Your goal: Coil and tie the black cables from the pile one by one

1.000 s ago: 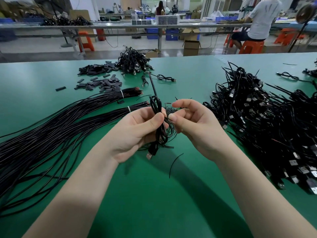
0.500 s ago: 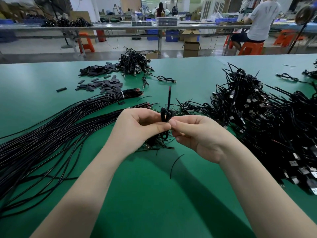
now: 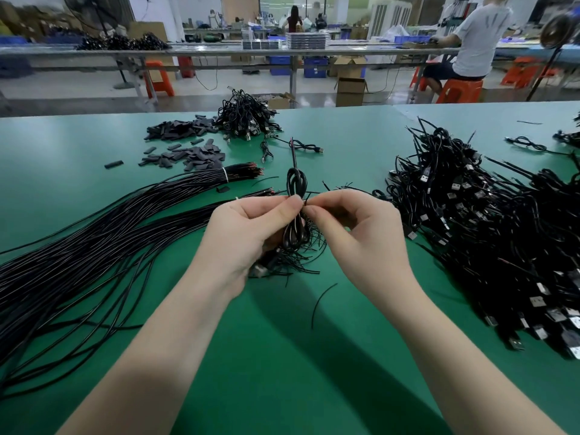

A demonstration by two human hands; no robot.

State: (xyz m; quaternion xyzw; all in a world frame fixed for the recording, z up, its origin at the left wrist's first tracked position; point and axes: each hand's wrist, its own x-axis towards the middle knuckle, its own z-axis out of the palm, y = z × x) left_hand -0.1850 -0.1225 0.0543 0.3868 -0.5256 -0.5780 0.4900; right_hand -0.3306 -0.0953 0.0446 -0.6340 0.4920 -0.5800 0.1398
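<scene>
- Left hand [image 3: 248,233] grips coiled black cable [image 3: 296,211] upright, above the bench [image 3: 266,356] middle.
- Right hand [image 3: 361,233] pinches a thin tie at the coil's waist, fingertips meeting the left thumb.
- Straight cable bundle [image 3: 110,240] toward the left edge; tangled cable pile [image 3: 489,221] toward the right edge.

Green table [image 3: 282,387] carries small flat dark sleeve pieces [image 3: 185,149] scattered twd far-left edge. Beyond far edge: long metal bench [image 3: 238,52], orange stools [image 3: 459,89], cardboard boxes [image 3: 351,89], blue bins [image 3: 314,65]. Seated person in white shirt [image 3: 480,36] at far right, back to cam.
</scene>
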